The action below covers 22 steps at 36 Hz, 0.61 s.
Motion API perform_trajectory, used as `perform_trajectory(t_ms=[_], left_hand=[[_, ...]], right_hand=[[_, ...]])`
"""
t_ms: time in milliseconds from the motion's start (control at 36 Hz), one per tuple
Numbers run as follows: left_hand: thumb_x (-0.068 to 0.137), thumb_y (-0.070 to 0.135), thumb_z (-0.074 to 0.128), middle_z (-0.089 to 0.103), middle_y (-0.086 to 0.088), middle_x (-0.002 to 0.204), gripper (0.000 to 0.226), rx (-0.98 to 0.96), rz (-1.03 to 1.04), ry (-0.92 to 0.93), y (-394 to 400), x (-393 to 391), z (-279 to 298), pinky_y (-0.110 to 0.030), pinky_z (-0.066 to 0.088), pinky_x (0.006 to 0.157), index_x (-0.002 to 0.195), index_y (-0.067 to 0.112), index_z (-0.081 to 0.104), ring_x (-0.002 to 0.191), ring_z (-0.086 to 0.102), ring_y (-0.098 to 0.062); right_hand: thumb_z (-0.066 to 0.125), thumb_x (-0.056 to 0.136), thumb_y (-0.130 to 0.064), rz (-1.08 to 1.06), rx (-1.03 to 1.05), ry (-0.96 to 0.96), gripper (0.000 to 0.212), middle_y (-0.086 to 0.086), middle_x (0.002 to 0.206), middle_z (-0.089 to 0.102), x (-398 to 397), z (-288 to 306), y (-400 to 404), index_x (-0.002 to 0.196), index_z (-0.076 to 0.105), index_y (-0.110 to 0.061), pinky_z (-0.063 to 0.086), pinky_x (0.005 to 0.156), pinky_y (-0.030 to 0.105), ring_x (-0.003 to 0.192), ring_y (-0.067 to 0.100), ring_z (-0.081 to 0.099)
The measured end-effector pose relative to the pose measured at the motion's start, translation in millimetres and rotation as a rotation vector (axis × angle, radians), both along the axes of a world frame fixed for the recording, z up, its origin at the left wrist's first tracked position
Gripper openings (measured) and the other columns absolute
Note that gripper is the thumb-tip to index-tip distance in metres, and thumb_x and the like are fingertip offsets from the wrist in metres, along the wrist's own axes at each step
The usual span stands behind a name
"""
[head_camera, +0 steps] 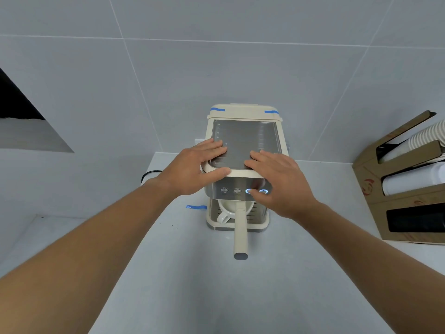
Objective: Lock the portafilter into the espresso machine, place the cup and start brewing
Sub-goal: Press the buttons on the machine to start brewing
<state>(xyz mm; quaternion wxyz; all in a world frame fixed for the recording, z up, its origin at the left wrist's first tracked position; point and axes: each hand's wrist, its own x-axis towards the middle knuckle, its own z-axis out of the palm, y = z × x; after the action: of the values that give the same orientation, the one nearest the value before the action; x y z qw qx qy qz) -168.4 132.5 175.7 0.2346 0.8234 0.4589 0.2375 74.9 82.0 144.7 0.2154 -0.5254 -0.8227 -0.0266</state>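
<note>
**Both hands on the espresso machine, thumb at the lit buttons**

Nearest the camera, two bare forearms reach forward over a pale grey counter [168, 273]. Beyond them, the portafilter [240, 235] sits under the front of the machine, its cream handle sticking straight out toward the viewer and ending in a grey cap. Just left of the handle, a white cup [225, 212] stands on the drip tray [261, 225] beneath the brewing head, its handle turned to the front left.

Above these, the espresso machine [243, 174] stands on the counter against the tiled wall. A row of round buttons crosses its steel front; the two on the right glow blue. The right hand [279, 182] lies open with fingers spread over the front right corner of the top, and its thumb comes down onto the lit button [248, 191]. The left hand [192, 168] also lies open, flat on the front left corner, gripping nothing.

A strip of blue tape [195, 207] lies on the counter left of the machine. Far right, a cardboard holder [370, 179] carries stacked paper cups [426, 138].
</note>
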Motion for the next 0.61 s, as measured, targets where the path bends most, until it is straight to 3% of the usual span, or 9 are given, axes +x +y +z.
perform_trajectory(t_ms=[139, 278, 472, 611], left_hand=[[0.086, 0.043, 0.068, 0.04, 0.008, 0.155, 0.061, 0.002, 0.003, 0.006, -0.4, 0.9, 1.3, -0.033, 0.021, 0.122, 0.142, 0.027, 0.051, 0.147, 0.024, -0.003], [0.086, 0.045, 0.068, 0.039, 0.008, 0.156, 0.061, 0.0, 0.01, 0.02, -1.4, 1.5, 2.5, -0.034, 0.021, 0.122, 0.142, 0.027, 0.05, 0.147, 0.024, -0.003], [0.086, 0.043, 0.068, 0.039, 0.006, 0.156, 0.061, -0.007, 0.015, 0.03, -3.4, 3.0, 5.4, -0.031, 0.02, 0.122, 0.142, 0.025, 0.05, 0.147, 0.024, -0.004], [0.087, 0.041, 0.068, 0.039, 0.006, 0.156, 0.061, -0.018, 0.018, 0.044, -5.3, 3.8, 9.3, -0.031, 0.019, 0.122, 0.142, 0.024, 0.05, 0.147, 0.024, -0.004]], right_hand=[[0.061, 0.084, -0.046, 0.024, -0.084, 0.029, 0.054, -0.002, 0.142, 0.057, 4.3, 3.8, 3.4, 0.133, 0.059, -0.025, 0.037, 0.109, 0.041, 0.133, 0.02, 0.049], [0.052, 0.091, -0.038, 0.027, -0.099, 0.061, 0.043, -0.006, 0.138, 0.058, 3.0, 5.6, 2.8, 0.131, 0.059, -0.026, 0.037, 0.107, 0.037, 0.129, 0.016, 0.05], [0.055, 0.093, -0.034, 0.051, -0.098, 0.062, 0.038, -0.005, 0.134, 0.06, 2.8, 10.4, 0.9, 0.129, 0.061, -0.023, 0.038, 0.104, 0.035, 0.124, 0.017, 0.053], [0.056, 0.093, -0.031, 0.063, -0.101, 0.043, 0.035, -0.005, 0.128, 0.061, 2.1, 15.0, 0.4, 0.126, 0.061, -0.021, 0.032, 0.097, 0.026, 0.117, 0.016, 0.054]])
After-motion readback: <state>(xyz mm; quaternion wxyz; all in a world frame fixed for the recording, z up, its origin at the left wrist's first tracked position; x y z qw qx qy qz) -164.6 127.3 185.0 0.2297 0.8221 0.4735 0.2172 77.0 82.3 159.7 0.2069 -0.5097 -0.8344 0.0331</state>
